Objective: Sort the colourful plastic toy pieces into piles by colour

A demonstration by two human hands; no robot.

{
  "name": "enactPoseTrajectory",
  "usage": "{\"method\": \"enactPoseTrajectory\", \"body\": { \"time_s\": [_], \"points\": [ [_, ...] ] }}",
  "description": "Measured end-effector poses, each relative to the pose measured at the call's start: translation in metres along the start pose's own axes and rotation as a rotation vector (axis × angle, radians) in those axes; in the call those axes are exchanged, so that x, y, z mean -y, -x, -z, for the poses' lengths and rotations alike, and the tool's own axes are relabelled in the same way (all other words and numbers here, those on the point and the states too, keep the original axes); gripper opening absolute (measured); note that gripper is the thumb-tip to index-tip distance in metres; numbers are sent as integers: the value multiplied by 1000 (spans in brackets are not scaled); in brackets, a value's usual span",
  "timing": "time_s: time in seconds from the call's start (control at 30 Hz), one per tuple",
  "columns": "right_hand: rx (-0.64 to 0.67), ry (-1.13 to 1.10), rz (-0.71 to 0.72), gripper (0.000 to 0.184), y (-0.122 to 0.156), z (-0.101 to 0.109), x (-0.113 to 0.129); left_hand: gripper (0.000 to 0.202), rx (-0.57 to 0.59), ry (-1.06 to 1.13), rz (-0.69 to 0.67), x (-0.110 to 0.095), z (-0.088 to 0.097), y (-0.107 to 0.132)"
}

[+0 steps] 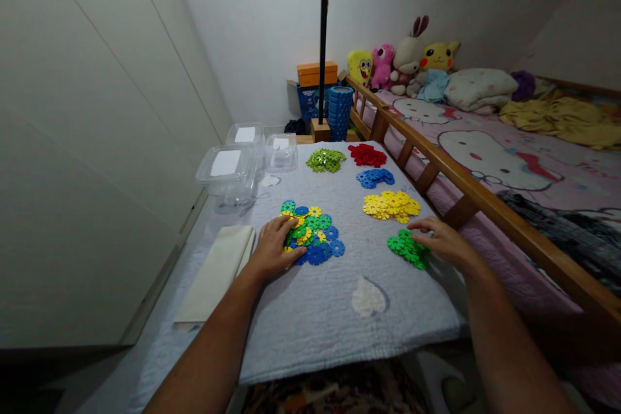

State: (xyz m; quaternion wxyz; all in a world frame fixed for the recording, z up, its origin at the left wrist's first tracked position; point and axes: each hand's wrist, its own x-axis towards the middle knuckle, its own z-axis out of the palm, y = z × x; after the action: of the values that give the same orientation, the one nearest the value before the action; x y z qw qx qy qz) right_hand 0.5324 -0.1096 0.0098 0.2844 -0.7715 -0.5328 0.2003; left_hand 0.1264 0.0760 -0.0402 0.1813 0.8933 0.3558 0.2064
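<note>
My left hand point(277, 247) rests on the left side of a mixed pile of blue, green and yellow notched plastic discs point(317, 233), its fingers spread and partly covering some pieces. My right hand point(444, 240) is at the right edge of a small heap of green discs point(406, 247), fingers stretched out toward it; no piece shows in them. Behind that heap lie yellow discs point(391, 206), then blue discs point(374, 178). Farther back are a heap of red pieces point(367, 155) and a heap of light green pieces point(325, 160).
Clear plastic containers point(228, 174) with white labels stand at the table's back left. A folded cream cloth point(216, 275) lies left of my left arm. A black pole point(323, 45) on a wooden base rises behind the table. A wooden bed rail point(460, 191) runs along the right.
</note>
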Motion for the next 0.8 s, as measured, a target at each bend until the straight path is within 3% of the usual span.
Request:
{"method": "enactPoseTrajectory", "body": {
  "time_s": [0.1,0.23,0.53,0.8],
  "points": [
    [-9,107,98,33,7,-10,0,66,-4,0,0,1,-1,0],
    [-9,152,121,28,16,-19,-3,64,-8,-3,0,0,-1,0],
    [-29,81,105,26,19,-8,-16,65,-5,1,6,1,0,0],
    [-101,164,123,38,24,-34,-7,65,6,-2,2,1,1,0]
  ]
}}
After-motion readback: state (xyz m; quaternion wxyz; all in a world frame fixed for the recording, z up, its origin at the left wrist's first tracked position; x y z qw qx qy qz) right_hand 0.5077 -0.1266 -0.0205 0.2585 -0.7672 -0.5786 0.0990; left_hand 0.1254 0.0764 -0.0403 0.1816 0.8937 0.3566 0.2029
